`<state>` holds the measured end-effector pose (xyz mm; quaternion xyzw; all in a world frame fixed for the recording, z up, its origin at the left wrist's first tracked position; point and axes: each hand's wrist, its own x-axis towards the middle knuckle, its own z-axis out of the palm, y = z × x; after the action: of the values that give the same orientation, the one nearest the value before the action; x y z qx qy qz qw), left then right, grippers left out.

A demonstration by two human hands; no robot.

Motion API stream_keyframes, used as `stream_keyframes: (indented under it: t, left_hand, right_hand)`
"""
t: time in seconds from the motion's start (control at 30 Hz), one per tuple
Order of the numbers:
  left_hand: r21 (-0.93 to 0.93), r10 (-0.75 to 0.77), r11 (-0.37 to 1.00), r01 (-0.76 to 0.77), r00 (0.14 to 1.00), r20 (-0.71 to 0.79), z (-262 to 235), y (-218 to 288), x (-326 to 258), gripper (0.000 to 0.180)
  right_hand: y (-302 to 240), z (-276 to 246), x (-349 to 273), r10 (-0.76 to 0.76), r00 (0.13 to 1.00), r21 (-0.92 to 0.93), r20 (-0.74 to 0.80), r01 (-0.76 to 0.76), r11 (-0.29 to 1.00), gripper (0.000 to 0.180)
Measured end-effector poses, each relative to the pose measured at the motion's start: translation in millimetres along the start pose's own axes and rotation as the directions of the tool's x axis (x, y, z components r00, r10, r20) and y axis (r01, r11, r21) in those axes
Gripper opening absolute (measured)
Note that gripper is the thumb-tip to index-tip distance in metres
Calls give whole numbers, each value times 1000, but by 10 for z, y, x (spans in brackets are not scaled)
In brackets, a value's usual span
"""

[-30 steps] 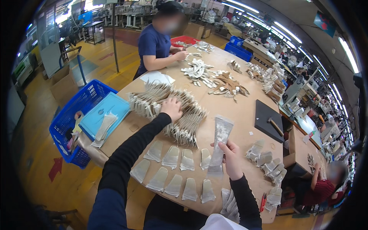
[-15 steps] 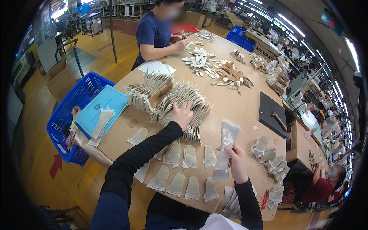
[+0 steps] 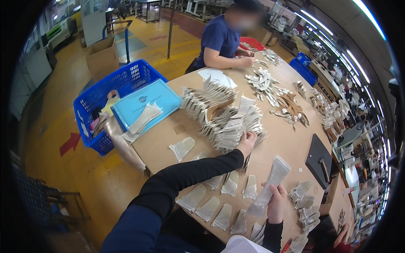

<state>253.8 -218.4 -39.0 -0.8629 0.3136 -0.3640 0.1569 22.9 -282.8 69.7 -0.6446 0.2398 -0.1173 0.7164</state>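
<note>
My left hand (image 3: 247,142) reaches to the near right side of a big stack of pale fabric pieces (image 3: 206,101). Its fingers are closed at the lower end of one whitish fabric piece (image 3: 241,110), which lies raised across the top of the stack. In my right hand (image 3: 276,201), a pale, half see-through strip (image 3: 272,179), wide at both ends and narrower in the middle, stands tilted between thumb and fingers. Below both hands, small bundles of tapered pale pieces (image 3: 207,208) lie in rows along the near table edge.
A blue basket (image 3: 90,141) with a light blue folder (image 3: 147,101) adjoins the table's left. Across the table a person in blue (image 3: 219,42) handles strips. A hammer (image 3: 324,170) rests on a black board (image 3: 314,158). Further bundles (image 3: 309,217) lie right of my right hand.
The view has swung left. My left hand has gone from the top of the stack to its near right side, closing on a piece that now shows raised. My right hand keeps its strip.
</note>
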Motion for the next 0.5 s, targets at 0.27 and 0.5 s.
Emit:
stream_keyframes:
  t: [0.27,0.5]
  left_hand:
    - [18,-43,999,43,999,-10,31,33,0,27]
    - [-54,0,999,2,999,39,21,-53,-50,25]
  right_hand:
    - [-81,52,-11,21,999,-87,29,-18,996,20]
    - [-128,95,-47,34,999,-92,26,-31,995,21]
